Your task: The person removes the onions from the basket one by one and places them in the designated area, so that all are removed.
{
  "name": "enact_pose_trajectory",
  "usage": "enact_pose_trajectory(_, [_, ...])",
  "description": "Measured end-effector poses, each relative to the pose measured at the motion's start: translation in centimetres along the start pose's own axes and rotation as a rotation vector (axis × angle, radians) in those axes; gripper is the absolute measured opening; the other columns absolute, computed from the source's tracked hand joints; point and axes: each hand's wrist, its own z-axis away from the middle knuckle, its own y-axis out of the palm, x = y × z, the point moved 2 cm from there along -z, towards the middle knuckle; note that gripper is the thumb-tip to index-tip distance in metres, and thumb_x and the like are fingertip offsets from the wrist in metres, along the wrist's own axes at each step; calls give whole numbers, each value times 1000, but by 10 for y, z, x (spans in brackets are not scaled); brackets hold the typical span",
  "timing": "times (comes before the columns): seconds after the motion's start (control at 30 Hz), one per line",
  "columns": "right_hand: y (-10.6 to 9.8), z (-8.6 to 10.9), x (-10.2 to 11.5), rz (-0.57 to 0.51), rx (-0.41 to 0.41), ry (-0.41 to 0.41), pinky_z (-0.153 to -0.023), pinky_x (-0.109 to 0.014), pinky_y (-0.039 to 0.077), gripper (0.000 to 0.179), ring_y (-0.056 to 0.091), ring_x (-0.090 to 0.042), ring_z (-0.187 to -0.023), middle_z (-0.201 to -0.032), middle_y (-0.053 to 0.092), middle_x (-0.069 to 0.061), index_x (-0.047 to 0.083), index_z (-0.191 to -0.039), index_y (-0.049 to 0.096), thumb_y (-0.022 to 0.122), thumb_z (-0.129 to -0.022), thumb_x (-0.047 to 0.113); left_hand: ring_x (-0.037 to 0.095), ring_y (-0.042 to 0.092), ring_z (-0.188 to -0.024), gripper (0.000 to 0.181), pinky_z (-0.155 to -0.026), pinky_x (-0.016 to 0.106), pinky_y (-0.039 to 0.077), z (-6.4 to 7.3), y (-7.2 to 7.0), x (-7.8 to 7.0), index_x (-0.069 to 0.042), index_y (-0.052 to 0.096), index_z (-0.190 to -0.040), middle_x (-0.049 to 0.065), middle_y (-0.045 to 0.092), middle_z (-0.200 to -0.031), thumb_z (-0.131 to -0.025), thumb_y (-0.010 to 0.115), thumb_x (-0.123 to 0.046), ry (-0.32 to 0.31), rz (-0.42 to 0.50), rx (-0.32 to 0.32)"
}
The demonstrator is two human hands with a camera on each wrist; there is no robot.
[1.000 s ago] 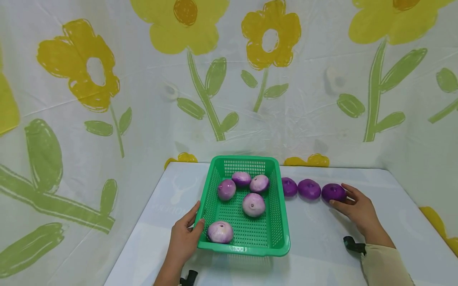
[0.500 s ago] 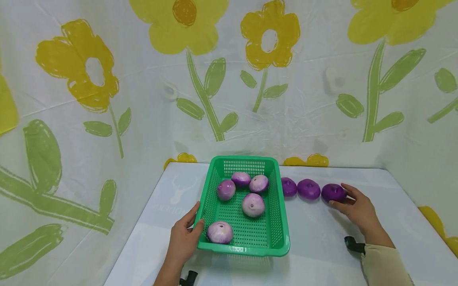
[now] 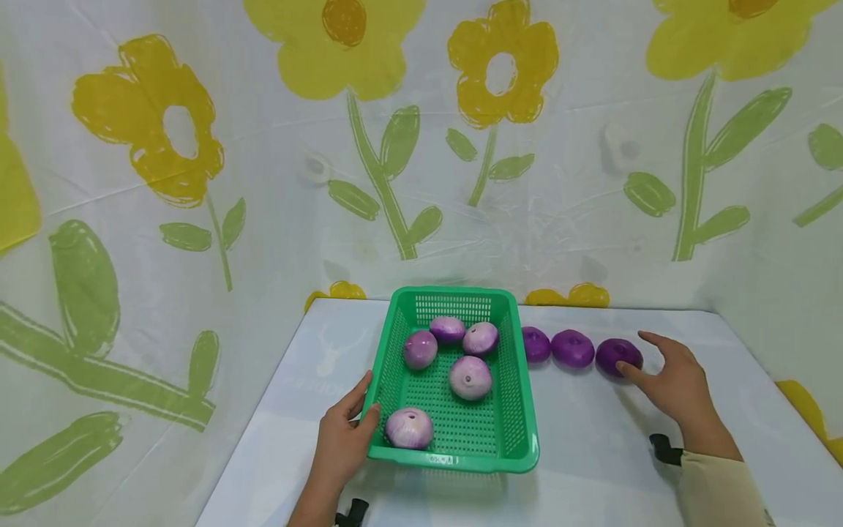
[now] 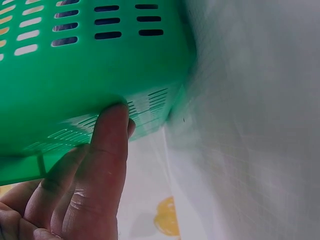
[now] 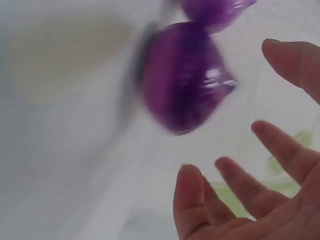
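Note:
My left hand (image 3: 344, 439) grips the left rim of a green plastic basket (image 3: 454, 462), thumb over the edge and fingers outside. The left wrist view has those fingers (image 4: 102, 165) against the slotted basket wall (image 4: 60, 95). Several pale purple onions lie inside, one onion (image 3: 409, 428) in the near left corner and another onion (image 3: 470, 378) nearer the middle. To the basket's right, dark purple onions stand in a row. My right hand (image 3: 678, 380) is beside the rightmost dark onion (image 3: 619, 357), fingers spread; in the right wrist view a gap separates the hand (image 5: 280, 210) from the onion (image 5: 182, 80).
Two more dark onions, the middle one (image 3: 573, 349) and the left one (image 3: 536, 344), sit between the basket and the rightmost onion. A white tabletop (image 3: 579, 468) lies beneath everything. Flower-printed cloth (image 3: 566, 219) hangs behind and at the sides.
My right hand has let go of the rightmost dark onion, opened its fingers and drawn slightly to the right. That onion stays in the row. My left hand keeps its grip on the basket.

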Motion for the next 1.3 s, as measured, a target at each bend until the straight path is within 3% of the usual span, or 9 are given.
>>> enact_pose_trajectory(0.07, [-5,-2,12,13,-22,-82,-100,-76,38,82,37,-61,-136,-152,42,-38,-2,-154,48,77,-96,48,32,74,-107,57,-72,34,62,0,0,-1,-21,53,-158,18,66,-140,-104,69,-13,-1,3,0])
enact_pose_trajectory(0.17, [-14,-6,36,15,-2,-207,-94,-71,47,77,52,-58,-126,-147,50,-34,1,-150,55,79,-95,49,33,74,-109,57,-71,33,61,1,0,-1,-22,52,-158,18,65,-141,-104,69,-14,-6,5,6])
enact_pose_trajectory(0.3, [-20,-16,74,-25,121,-341,-90,-62,55,73,68,-49,-113,-141,61,-26,7,-148,60,82,-92,49,34,73,-109,57,-69,32,61,2,0,-1,-22,52,-158,18,64,-141,-104,69,-14,-17,-1,3])
enact_pose_trajectory(0.53, [-10,-37,144,-141,283,-579,-90,-44,59,61,66,-32,-122,-137,66,-5,16,-140,66,90,-87,37,33,73,-110,57,-71,32,61,2,1,0,-21,52,-158,19,64,-141,-105,68,-13,0,-12,1])
enact_pose_trajectory(0.73, [12,-43,203,-107,408,-737,-89,-44,60,56,64,-26,-124,-139,66,0,21,-137,68,90,-87,34,33,73,-110,57,-69,33,61,2,1,0,-20,51,-159,21,64,-141,-105,68,-13,5,-20,11])
enact_pose_trajectory(1.0, [59,-51,262,26,543,-784,-108,-50,48,53,58,-20,-132,-138,66,9,24,-137,71,85,-86,30,32,73,-109,58,-74,33,62,3,1,1,-22,50,-160,18,65,-140,-105,67,-15,-19,-56,11])
enact_pose_trajectory(1.13, [84,-56,281,78,603,-775,-109,-47,47,56,57,-20,-134,-140,67,4,22,-138,70,87,-85,27,32,73,-109,57,-73,33,61,2,1,1,-21,51,-159,19,66,-139,-105,67,-14,-9,-43,14])
enact_pose_trajectory(1.3, [110,-58,303,161,621,-835,-111,-45,45,59,59,-21,-131,-137,68,-1,15,-140,69,87,-85,21,32,73,-108,56,-72,32,61,1,1,0,-19,51,-159,20,66,-138,-105,67,-14,20,-26,17])
